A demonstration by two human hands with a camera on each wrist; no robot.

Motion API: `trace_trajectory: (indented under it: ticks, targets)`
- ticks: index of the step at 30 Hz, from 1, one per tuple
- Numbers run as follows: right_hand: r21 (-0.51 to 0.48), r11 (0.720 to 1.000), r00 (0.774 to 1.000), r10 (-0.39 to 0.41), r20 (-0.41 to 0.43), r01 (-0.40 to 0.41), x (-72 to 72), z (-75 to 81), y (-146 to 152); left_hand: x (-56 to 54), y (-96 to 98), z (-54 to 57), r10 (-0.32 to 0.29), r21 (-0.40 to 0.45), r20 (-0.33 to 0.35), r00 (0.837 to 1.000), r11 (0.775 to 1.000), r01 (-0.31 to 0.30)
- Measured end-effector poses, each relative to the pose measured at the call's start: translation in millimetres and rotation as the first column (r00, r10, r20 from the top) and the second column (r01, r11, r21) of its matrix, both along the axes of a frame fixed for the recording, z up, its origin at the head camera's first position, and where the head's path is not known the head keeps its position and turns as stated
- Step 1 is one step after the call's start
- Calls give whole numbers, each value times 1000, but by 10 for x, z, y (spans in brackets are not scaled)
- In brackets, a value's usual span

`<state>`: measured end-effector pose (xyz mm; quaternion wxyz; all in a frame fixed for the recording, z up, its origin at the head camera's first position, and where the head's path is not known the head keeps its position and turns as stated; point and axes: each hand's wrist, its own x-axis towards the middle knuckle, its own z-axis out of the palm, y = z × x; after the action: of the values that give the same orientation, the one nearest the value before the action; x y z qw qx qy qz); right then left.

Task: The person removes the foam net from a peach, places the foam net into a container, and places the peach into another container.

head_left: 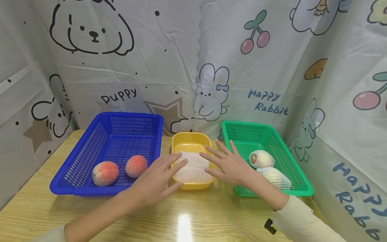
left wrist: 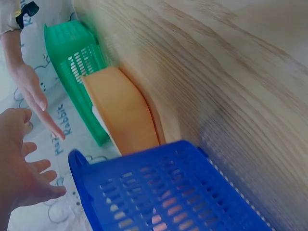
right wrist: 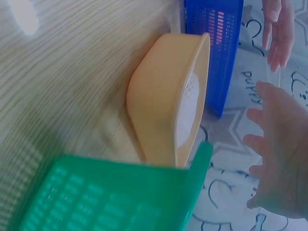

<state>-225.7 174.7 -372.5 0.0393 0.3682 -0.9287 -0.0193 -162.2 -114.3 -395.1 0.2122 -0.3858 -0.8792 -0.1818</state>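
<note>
White netting (head_left: pixel 193 168) in the yellow tray (head_left: pixel 191 186) lies below, between left hand (head_left: pixel 157 178) and right hand (head_left: pixel 231 165), both spread

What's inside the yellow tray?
White foam netting lies in the yellow tray, towards its near end. Whatever the netting covers cannot be seen.
</note>
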Motion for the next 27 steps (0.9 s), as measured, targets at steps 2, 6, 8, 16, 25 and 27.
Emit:
trace_trajectory:
  ticks: [2, 6, 8, 16, 25, 27]
  targets:
    - [-19, 1000, 1000, -11, 12, 11, -5, 4, 59, -1, 57, -6, -12, 0, -9, 1000, 1000, 12]
    - [-40, 998, 999, -38, 29, 39, -15, -5, 154, -4, 178, -27, -39, 3, -13, 999, 999, 39]
    - [-51, 997, 998, -48, 26, 50, -17, -15, 196, -7, 235, -42, -56, 0, -17, 998, 998, 56]
    - [-78, 994, 997, -73, 10, 74, -24, -76, 408, -2, 415, -82, -88, -23, -19, 996, 996, 88]
    - [-85, 990, 994, -109, 10, 110, -34, -126, 627, -19, 594, -109, -114, -25, -26, 993, 993, 114]
    - [-87, 989, 992, -122, 20, 123, -35, -132, 676, -20, 626, -120, -124, -19, -30, 992, 992, 124]
